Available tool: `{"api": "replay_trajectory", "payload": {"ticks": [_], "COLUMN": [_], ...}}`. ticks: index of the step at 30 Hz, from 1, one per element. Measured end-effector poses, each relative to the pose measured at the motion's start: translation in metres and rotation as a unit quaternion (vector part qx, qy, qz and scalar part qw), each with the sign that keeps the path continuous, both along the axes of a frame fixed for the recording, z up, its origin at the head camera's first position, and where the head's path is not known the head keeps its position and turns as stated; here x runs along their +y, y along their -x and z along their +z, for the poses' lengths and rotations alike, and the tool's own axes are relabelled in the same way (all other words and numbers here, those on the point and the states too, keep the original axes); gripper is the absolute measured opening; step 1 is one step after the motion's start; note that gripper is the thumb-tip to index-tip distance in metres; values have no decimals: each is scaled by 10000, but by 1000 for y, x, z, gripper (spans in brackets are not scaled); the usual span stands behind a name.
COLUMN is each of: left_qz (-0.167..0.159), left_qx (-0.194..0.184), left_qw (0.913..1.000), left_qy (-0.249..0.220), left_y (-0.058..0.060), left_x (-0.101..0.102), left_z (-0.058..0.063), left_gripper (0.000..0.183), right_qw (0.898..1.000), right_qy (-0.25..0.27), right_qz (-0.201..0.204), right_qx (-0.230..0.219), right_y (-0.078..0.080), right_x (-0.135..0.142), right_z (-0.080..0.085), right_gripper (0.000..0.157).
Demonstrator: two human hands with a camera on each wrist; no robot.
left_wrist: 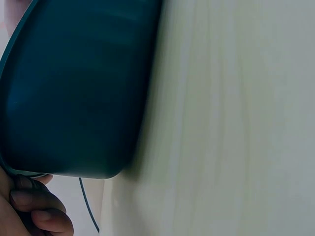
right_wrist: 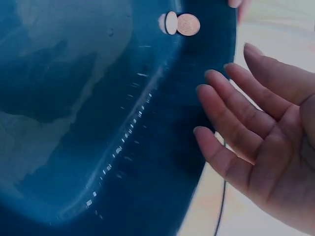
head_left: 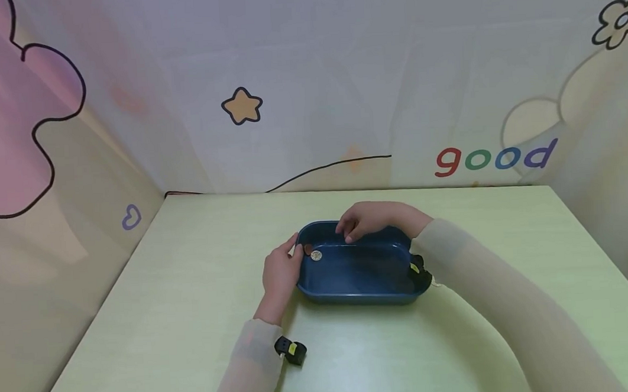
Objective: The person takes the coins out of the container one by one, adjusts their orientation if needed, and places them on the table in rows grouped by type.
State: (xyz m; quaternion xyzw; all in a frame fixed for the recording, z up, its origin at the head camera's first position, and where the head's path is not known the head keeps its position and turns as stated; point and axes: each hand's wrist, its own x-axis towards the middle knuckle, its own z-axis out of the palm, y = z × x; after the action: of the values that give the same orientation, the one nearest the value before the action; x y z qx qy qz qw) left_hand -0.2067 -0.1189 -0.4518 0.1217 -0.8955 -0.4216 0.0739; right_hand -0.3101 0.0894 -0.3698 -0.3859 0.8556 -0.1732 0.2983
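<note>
A deep blue tray [head_left: 357, 270] with rounded corners is on the table, in front of me. At its left end my left hand [head_left: 282, 271] grips the rim, thumb on the rim side and fingers curled on the outside. In the left wrist view, the curled fingers [left_wrist: 42, 206] show below the tray's outer wall [left_wrist: 78, 98]. Two coins lie inside near the far left corner: a silver coin [head_left: 316, 255] and a copper coin [head_left: 308, 249] beside it. My right hand [head_left: 371, 218] is over the far rim, fingers loosely bent; its palm [right_wrist: 280, 162] holds nothing.
The pale wooden table [head_left: 201, 273] extends around the tray. A printed cloth [head_left: 309, 101] hangs behind and at both sides. Small black wrist cameras sit on both sleeves, and the right one [head_left: 418, 267] overlaps the tray's right end.
</note>
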Motion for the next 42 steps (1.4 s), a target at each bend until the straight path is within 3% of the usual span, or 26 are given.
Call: {"api": "replay_trajectory", "payload": {"ticks": [5, 12, 19, 28, 35, 42], "left_qz": [-22, -46, -48, -46, -62, -54], "left_qx": [-38, -66, -21, -55, -75, -27], "left_qw": [10000, 10000, 10000, 10000, 9999, 10000], "left_qy": [-2, -4, -19, -39, -35, -67], "left_y": [2, 2, 2, 2, 2, 1], "left_x": [-1, -1, -4, -2, -1, -2], "left_z": [0, 0, -2, -2, -1, -1], "left_gripper": [40, 39, 39, 39, 39, 39], "right_qw": [9999, 9988, 9981, 9973, 9986, 9991], "right_qy": [21, -299, -546, -651, -142, 149], "right_qz": [-122, -252, -42, -273, -485, -322], "right_qx": [71, -278, -269, -192, -148, 244], "right_y": [3, 3, 3, 5, 2, 0], "right_x": [-11, -28, -48, -57, -61, -60], "right_z": [-6, -13, -28, -42, -58, -67], "right_gripper": [41, 45, 48, 47, 38, 22]}}
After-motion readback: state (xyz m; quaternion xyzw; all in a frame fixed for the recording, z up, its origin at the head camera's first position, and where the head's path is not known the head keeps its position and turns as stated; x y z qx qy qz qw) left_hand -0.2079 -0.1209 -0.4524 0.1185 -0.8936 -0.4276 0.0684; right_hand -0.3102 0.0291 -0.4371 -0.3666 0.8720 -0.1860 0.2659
